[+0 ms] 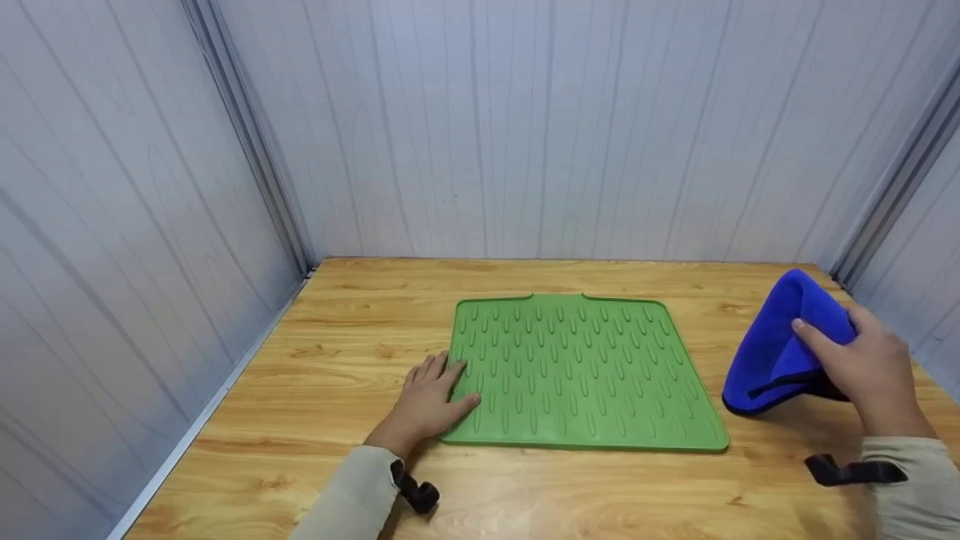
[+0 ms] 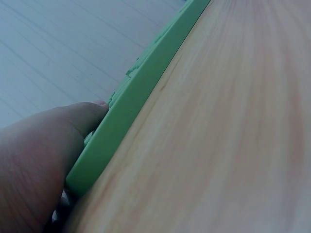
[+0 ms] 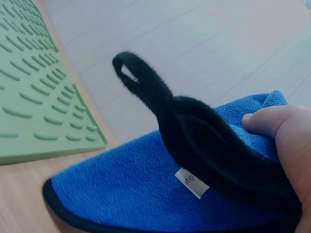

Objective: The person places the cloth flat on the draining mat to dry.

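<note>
A green ridged mat (image 1: 566, 367) lies flat on the wooden table, its raised rim and ribs facing up. On its left edge rests my left hand (image 1: 427, 401), fingers spread, thumb on the mat's surface; the left wrist view shows the thumb (image 2: 92, 116) over the mat's side wall (image 2: 131, 102). To the right of the mat, my right hand (image 1: 874, 367) grips a folded blue cloth (image 1: 772, 352) with black edging, thumb on top. The right wrist view shows the cloth's black hanging loop (image 3: 141, 77) and a small white label (image 3: 192, 182). Fingers beneath the cloth are hidden.
The wooden table (image 1: 360, 315) runs back to a pale panelled wall (image 1: 510, 135). More panels (image 1: 97, 225) stand at the left and right sides. Black straps (image 1: 416, 491) with small mounts sit at both wrists.
</note>
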Available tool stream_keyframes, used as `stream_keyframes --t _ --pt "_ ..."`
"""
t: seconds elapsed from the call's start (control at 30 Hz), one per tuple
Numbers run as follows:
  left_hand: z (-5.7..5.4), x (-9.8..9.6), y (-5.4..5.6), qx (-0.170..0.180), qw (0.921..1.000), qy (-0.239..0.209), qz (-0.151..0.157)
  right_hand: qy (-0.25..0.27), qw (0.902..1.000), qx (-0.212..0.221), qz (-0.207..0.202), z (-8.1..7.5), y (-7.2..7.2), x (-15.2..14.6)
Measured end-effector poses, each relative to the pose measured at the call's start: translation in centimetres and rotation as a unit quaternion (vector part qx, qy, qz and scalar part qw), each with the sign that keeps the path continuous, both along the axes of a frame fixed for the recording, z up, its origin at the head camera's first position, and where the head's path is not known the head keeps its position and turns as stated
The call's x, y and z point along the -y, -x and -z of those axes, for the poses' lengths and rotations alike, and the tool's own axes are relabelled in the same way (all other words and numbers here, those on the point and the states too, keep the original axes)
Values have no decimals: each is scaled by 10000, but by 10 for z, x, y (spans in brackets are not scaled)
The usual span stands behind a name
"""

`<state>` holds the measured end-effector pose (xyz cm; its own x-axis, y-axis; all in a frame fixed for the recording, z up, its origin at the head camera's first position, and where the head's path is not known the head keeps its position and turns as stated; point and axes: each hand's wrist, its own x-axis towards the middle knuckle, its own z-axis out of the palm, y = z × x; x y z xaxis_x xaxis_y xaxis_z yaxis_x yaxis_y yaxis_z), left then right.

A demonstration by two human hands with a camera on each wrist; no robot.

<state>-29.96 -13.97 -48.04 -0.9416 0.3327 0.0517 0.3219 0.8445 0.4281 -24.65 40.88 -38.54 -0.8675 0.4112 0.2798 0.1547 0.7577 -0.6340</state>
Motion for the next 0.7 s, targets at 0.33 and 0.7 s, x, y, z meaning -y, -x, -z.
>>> stream_keyframes --t 0.33,0.7 --pt "0 0 -1 -77 9999 -66 48 -16 9994 -297 -167 -16 8 15" --pt "1 0 -1 -26 9999 -121 31 166 9960 -782 -389 -27 17 42"
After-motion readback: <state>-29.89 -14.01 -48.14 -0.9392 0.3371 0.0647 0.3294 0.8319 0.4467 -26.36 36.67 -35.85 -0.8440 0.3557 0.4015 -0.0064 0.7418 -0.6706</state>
